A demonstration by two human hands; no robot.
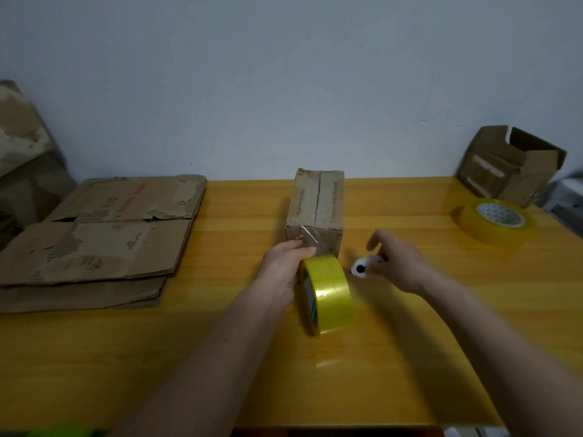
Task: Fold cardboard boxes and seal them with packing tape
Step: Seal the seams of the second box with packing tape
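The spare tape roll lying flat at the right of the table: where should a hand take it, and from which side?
The spare tape roll lies flat, its core hole facing up, with bare table around its near side. It is probably best taken from above, thumb in the hole and fingers over the near outer wall. The open box behind it crowds the far side.

Wall (284, 74): plain, pale grey-blue, unmarked but for a few tiny dark specks; it fills the far half of the scene.
Table (110, 373): yellow-orange wood-grain top, glossy, its far edge set against the wall and its near edge at the bottom right.
Light: dim and even, with soft reflections on the tabletop.
Far right edge: blurred pale shapes beyond the table, too unclear to tell.
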